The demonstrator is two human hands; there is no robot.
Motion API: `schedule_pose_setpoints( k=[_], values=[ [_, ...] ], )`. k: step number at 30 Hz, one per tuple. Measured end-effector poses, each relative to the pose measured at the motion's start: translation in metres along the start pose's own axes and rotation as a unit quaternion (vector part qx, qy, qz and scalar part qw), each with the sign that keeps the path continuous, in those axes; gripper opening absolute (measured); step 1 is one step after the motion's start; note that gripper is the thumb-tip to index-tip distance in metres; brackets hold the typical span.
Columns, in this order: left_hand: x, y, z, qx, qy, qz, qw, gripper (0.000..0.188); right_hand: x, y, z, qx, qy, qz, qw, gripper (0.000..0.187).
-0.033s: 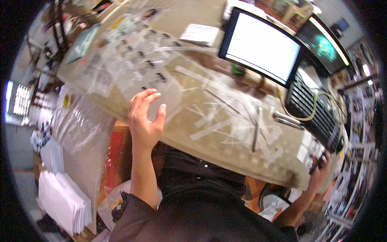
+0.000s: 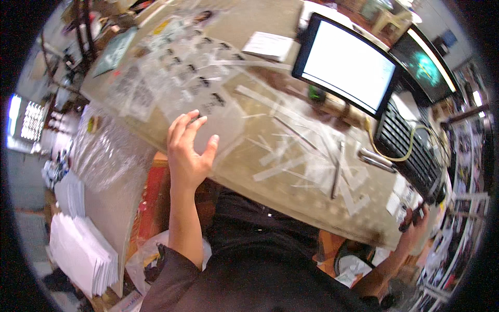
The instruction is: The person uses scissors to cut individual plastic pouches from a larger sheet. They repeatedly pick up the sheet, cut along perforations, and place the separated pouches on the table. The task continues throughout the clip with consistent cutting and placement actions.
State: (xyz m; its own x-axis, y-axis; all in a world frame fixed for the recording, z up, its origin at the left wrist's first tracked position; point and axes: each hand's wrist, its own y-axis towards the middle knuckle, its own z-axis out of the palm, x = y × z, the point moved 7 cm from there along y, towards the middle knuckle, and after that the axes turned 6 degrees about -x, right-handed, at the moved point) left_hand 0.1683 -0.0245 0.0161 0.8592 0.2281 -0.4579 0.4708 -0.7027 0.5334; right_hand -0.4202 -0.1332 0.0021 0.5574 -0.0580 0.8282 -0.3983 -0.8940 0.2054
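Bright latticed window (image 2: 33, 121) at left

Greyish sheet (image 2: 226, 125) with rows of black marks, black keyboard (image 2: 399, 136), yellow cable (image 2: 385, 156), beige table (image 2: 248, 22)

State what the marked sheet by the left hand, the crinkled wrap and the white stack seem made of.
Marked sheet: perhaps smooth plastic film, as it looks greyish and translucent; blur leaves thin paper possible. Crinkled wrap: likely clear, glossy plastic, by the bright highlights on its creases. White stack: probably matt paper, by its thin layered edges.
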Motion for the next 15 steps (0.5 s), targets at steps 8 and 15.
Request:
schedule_pose_setpoints(
  k=[8, 15],
  values=[
    [0.040, -0.012, -0.002, 0.025, 0.067, -0.033, 0.997, 0.040, 0.093, -0.090, 0.131, 0.166, 0.273, -0.001, 0.948, 0.045],
    [0.044, 0.020, -0.064, -0.111, 0.031, -0.035, 0.993, 0.034, 0.132, -0.096, 0.146, 0.215, 0.302, -0.049, 0.928, 0.052]
  ],
)
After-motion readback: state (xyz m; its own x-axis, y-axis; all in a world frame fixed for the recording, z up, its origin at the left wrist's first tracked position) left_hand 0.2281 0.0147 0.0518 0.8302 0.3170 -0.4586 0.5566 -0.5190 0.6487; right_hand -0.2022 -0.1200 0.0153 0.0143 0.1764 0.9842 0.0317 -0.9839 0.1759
